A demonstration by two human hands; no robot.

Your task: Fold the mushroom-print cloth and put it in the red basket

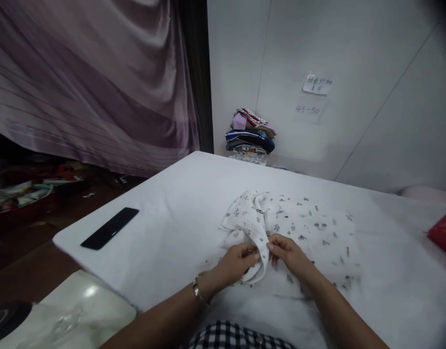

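Note:
A thin white cloth (303, 225) with small grey printed shapes lies on the white table (172, 194), spread flat on the right and bunched up on the left. My left hand (237, 264), with a silver bracelet at its wrist, pinches a raised fold of this cloth. Just across the fold, my right hand (284, 249) grips its other side between thumb and fingers. The two hands are close together, and the cloth's edge hangs in a loop between them. Some fingertips are hidden behind the fabric.
A black phone-like slab (110, 228) lies near the table's left edge. Folded fabrics (250, 133) are stacked by the wall. Something red (443, 232) sits at far right. A pinkish curtain (135, 72) hangs at left, and a pale glossy surface (81, 310) stands below the table edge.

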